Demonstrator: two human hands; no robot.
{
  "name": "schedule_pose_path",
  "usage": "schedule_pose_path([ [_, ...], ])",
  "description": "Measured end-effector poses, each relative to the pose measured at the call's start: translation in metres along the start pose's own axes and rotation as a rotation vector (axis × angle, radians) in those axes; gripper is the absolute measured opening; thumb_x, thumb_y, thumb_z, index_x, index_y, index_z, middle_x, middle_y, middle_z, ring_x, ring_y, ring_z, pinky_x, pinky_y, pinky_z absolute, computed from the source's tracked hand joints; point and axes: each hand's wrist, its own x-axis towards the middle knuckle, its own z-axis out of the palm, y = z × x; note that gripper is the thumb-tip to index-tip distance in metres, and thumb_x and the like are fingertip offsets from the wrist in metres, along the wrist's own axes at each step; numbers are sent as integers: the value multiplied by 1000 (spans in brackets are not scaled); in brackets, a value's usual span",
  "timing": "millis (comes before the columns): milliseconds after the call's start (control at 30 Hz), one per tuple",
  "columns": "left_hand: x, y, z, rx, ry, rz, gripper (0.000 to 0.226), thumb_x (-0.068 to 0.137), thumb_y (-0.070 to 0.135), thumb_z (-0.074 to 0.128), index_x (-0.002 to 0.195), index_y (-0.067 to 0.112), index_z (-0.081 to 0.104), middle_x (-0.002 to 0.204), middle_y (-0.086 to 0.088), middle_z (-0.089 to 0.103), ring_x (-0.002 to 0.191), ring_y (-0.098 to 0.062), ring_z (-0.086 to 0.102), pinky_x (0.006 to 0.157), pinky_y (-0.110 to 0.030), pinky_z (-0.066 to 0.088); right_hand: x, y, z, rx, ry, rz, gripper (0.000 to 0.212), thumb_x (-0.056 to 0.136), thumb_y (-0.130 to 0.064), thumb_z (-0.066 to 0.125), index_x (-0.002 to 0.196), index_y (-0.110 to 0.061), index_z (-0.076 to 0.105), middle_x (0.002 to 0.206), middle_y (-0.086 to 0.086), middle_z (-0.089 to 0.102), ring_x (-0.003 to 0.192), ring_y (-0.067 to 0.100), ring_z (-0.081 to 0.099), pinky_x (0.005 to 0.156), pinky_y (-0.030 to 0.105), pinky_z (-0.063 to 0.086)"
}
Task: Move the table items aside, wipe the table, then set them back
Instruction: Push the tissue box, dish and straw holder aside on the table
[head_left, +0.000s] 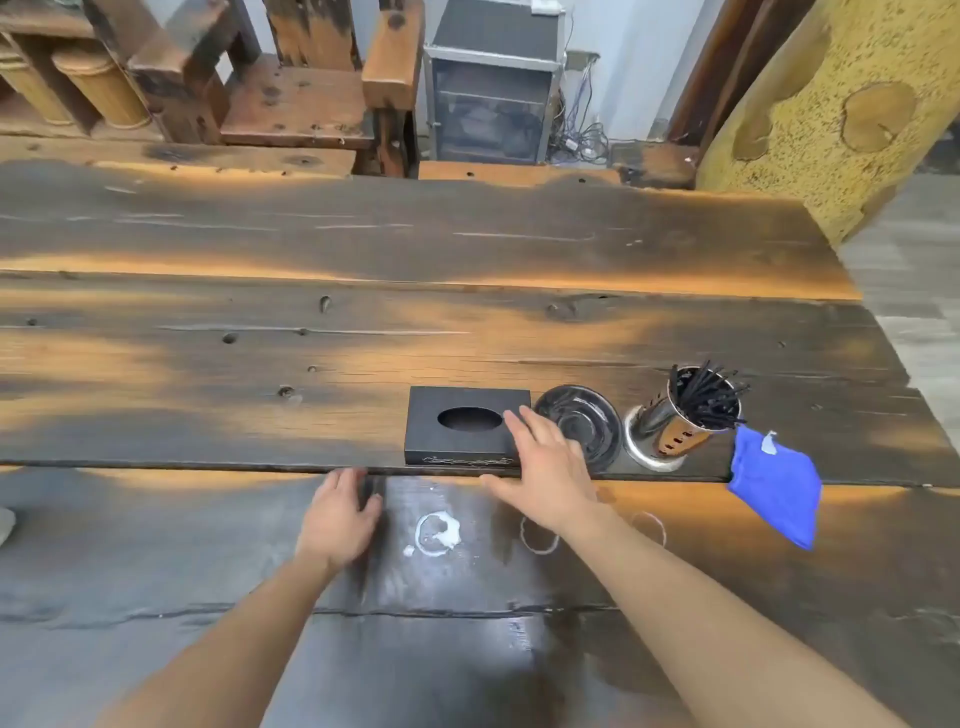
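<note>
A black tissue box with an oval slot lies on the dark wooden table. Right of it sit a black round dish and a shiny metal holder full of black sticks. A blue cloth lies to the right of the holder. My right hand hovers open at the box's right near corner, fingers spread, holding nothing. My left hand is open just left of the box's front edge, fingers down on the table. White ring stains mark the near plank.
A heavy wooden chair and a bench stand beyond the far table edge. A metal-framed cabinet with tangled cables sits behind. A rough yellow pillar rises at the right, by the table's right end.
</note>
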Motion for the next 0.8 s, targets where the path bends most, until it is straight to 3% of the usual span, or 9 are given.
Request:
schedule_pose_path([
  [167,79,10,-12,92,-10,20,69,87,51,47,150,21,42,159,-3,38,142,-32,42,112,-53,39,74,-6,9,-139,-47,-66,115,75,-84,61,166,-34,11,175,1,6,162,21,2,127,48,11],
  [267,112,8,-7,169,-1,62,69,96,52,52,157,30,29,170,3,16,157,-25,17,121,-54,21,97,-4,22,-198,-89,-114,123,69,-90,59,166,-35,7,176,1,3,162,21,-1,127,50,8],
  [433,148,3,2,296,-3,65,75,96,71,32,161,41,10,173,4,-2,159,-22,-10,127,-52,-3,114,2,40,-269,-94,-167,124,69,-92,55,166,-32,7,175,5,9,162,25,4,127,51,7],
  [633,148,-2,16,378,94,65,75,96,72,19,162,40,5,173,4,-3,159,-22,-11,126,-54,-4,124,11,49,-276,-14,-241,114,72,-87,56,161,-20,30,159,13,39,150,34,31,119,47,15],
  [800,149,-2,18,391,108,65,74,96,71,19,162,40,5,173,4,-3,159,-22,-11,127,-53,-4,156,11,30,-226,26,-272,113,72,-85,56,161,-20,31,157,13,39,146,33,32,119,49,18],
])
